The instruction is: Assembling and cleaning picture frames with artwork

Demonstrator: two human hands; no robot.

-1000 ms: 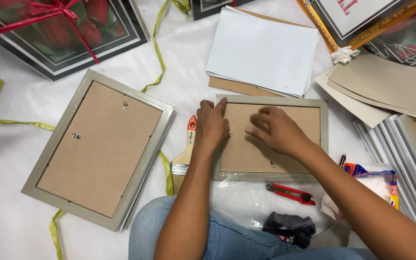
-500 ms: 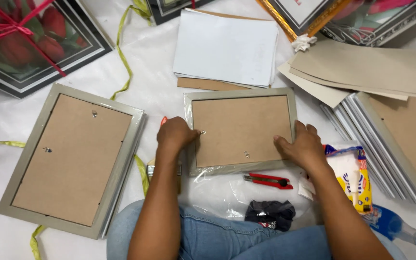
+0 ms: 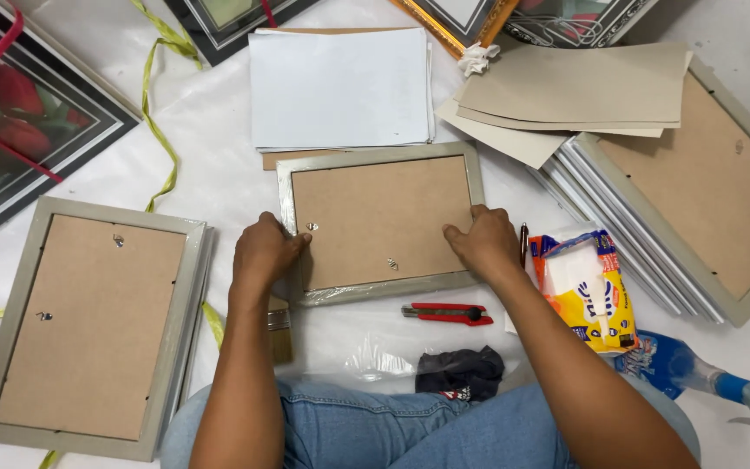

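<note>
the left hand (image 3: 264, 252) and the right hand (image 3: 486, 243) grip the two short sides of a grey picture frame (image 3: 381, 223) lying face down in the middle of the picture, fingers curled onto its brown backing board. the board sits in place – clear plastic wrap shows around the frame's edge, so the wrapping seems not finished. just below lie a red cutter (image 3: 444, 313) and a dark cloth (image 3: 460, 372); a brush (image 3: 279, 328) is beside the left wrist. a second frame (image 3: 88, 326) lies at lower left – white sheets (image 3: 338, 87) above.

grey picture frame (image 3: 381, 221) lies face down, brown backing up, apparently plastic-wrapped.
</note>
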